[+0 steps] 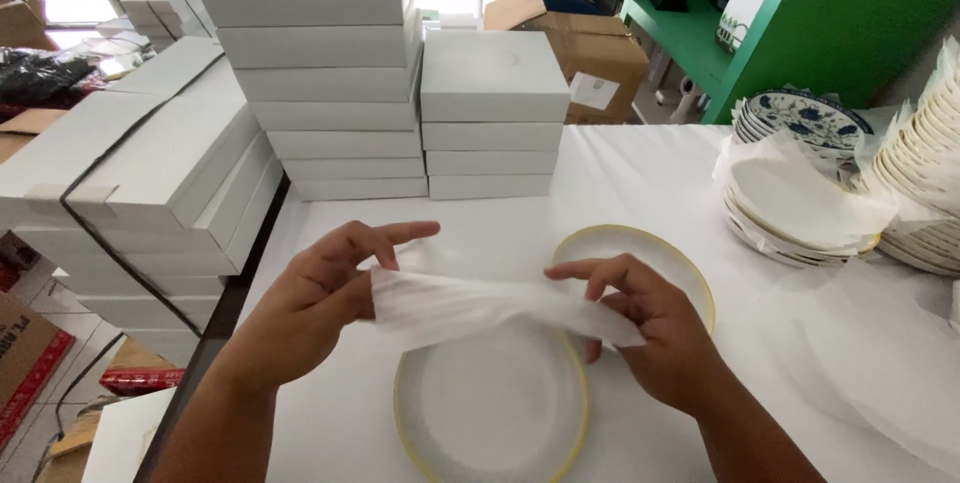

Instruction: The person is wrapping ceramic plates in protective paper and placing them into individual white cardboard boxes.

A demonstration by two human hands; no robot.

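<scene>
1. Left hand (325, 293): enters from lower left, forearm angled up and to the right. Thumb and middle fingers pinch the left end of a white tissue sheet (490, 305); index finger extended, pointing right, free of the sheet.
2. Right hand (650, 328): enters from lower right, wrist bent inward, back of hand to camera. Fingers curled over the sheet's right end, gripping it; fingertips point left.
3. Sheet: bunched into a band, stretched between both hands, sloping slightly down to the right. Held above the table (640, 173), not resting on it.
4. Near plate (490, 413): white, yellow rim, flat on the table directly under the sheet's middle.
5. Far plate (640, 248): same kind, just behind the right hand, partly hidden by it.
6. Surroundings: stacked white boxes (490, 113) at the table's far edge; plate stack (790, 203) interleaved with tissue at right; green shelf (800, 23) beyond.
</scene>
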